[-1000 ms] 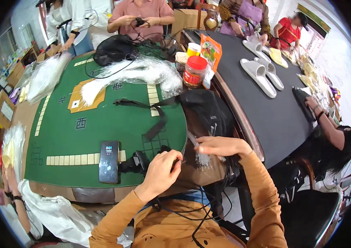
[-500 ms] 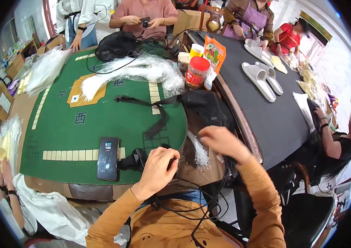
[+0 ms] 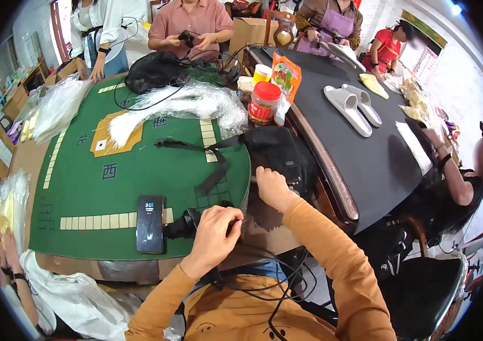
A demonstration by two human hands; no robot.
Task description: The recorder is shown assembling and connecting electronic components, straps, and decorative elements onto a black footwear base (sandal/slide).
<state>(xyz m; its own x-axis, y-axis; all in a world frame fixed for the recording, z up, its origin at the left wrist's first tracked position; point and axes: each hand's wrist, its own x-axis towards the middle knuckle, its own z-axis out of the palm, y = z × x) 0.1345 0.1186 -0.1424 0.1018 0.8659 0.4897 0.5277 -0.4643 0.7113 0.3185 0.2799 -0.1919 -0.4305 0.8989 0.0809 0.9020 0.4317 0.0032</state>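
Observation:
Near the mat's front edge, my left hand (image 3: 213,236) is closed round a small black object whose kind is hidden by the fingers. A black strapped device (image 3: 184,224) lies just left of it, beside a dark phone (image 3: 150,224) with a lit screen. My right hand (image 3: 275,187) is closed at the mat's right edge, in front of a black bag (image 3: 281,148); what its fingers hold, if anything, cannot be made out. The bag's black strap (image 3: 216,170) trails over the green mat (image 3: 156,182). Black cables (image 3: 264,292) hang over my lap.
White plastic strands (image 3: 167,105) lie across the mat. A red-lidded jar (image 3: 264,103) and an orange pouch (image 3: 286,78) stand beyond the bag. Grey slippers (image 3: 348,111) rest on the dark table (image 3: 332,148) at right. Several people work around both tables.
My right hand has moved left and slightly up, toward the mat's edge. The bundle of white strands at the table's brown edge no longer shows there. My left hand stays almost in place.

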